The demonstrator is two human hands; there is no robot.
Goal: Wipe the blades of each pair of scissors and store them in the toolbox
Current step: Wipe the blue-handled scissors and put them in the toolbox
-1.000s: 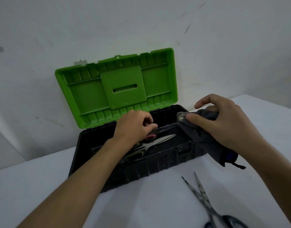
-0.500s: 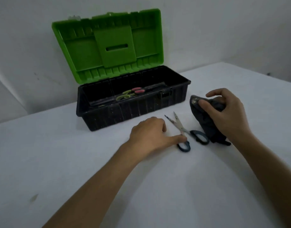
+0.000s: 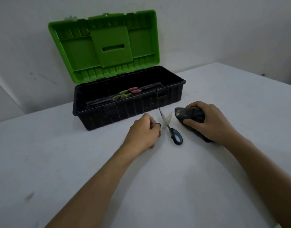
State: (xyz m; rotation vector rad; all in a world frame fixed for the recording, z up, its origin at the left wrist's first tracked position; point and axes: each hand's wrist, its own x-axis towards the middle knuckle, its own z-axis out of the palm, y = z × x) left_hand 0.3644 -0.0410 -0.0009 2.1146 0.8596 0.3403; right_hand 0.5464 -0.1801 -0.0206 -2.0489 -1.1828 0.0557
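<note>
A black toolbox (image 3: pixel 125 111) with a raised green lid (image 3: pixel 107 45) stands open at the back of the white table (image 3: pixel 174 178). Inside it lie scissors with red handles (image 3: pixel 134 90) and scissors with green handles (image 3: pixel 120 96). On the table in front of the box lie blue-handled scissors (image 3: pixel 171 131), blades spread and pointing at the box. My left hand (image 3: pixel 144 131) grips one of their handle loops, which it mostly hides. To the right, my right hand (image 3: pixel 210 123) grips a bunched dark grey cloth (image 3: pixel 189 114) resting on the table.
A pale wall rises right behind the toolbox. The table's far right edge runs diagonally past my right hand.
My left hand left the toolbox, reached the blue-handled scissors on the table and closed round one handle loop. My right hand came down with the cloth beside them. The scissors' blades spread wider.
</note>
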